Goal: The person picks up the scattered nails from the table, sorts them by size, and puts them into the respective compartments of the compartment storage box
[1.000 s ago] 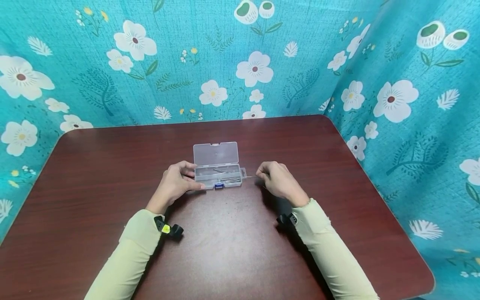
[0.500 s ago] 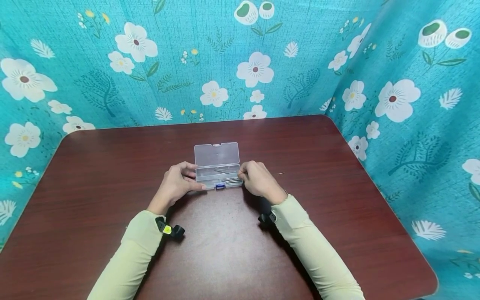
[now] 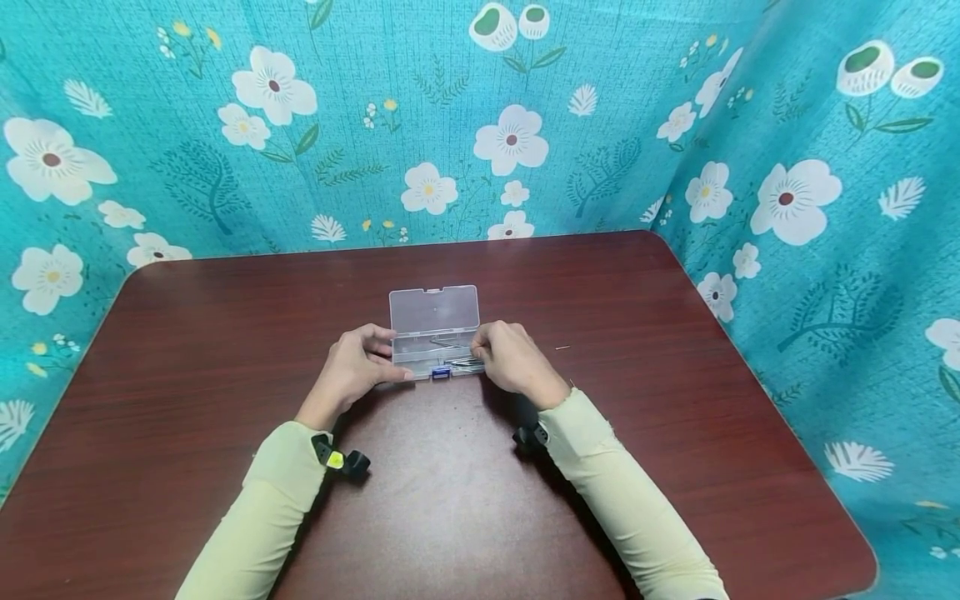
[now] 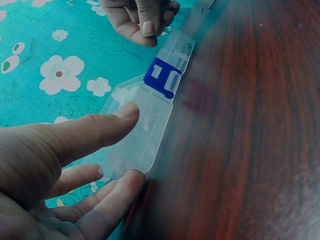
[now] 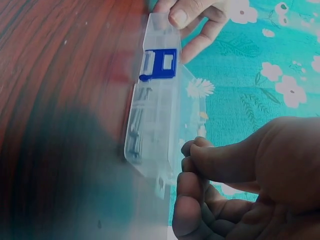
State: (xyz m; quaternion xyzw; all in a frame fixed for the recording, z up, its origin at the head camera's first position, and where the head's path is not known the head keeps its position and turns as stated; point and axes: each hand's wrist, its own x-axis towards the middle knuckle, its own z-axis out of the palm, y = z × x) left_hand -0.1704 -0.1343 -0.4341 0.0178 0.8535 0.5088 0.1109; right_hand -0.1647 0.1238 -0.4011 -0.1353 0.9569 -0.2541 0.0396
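A clear plastic box (image 3: 420,371) with a blue latch (image 3: 440,372) stands with its lid (image 3: 433,310) raised at the back. Several thin metal nails (image 3: 463,363) lie in its front right part, and more thin metal pieces (image 3: 447,343) lie in the rear compartment. My left hand (image 3: 351,367) steadies the left end, thumb at the front edge and fingers behind. At the right end my right hand (image 3: 512,354) has thumb and forefinger pressed together right over the box; no nail shows between the fingertips (image 5: 197,145).
A single thin nail (image 3: 562,347) lies on the dark red-brown table (image 3: 637,333), right of the box. A teal flowered curtain (image 3: 345,125) hangs behind the table and along its right side.
My right hand, pinching a thin nail beside the box one second ago, has moved left to the box's right end. The nail on the table has come into sight. My left hand stays put.
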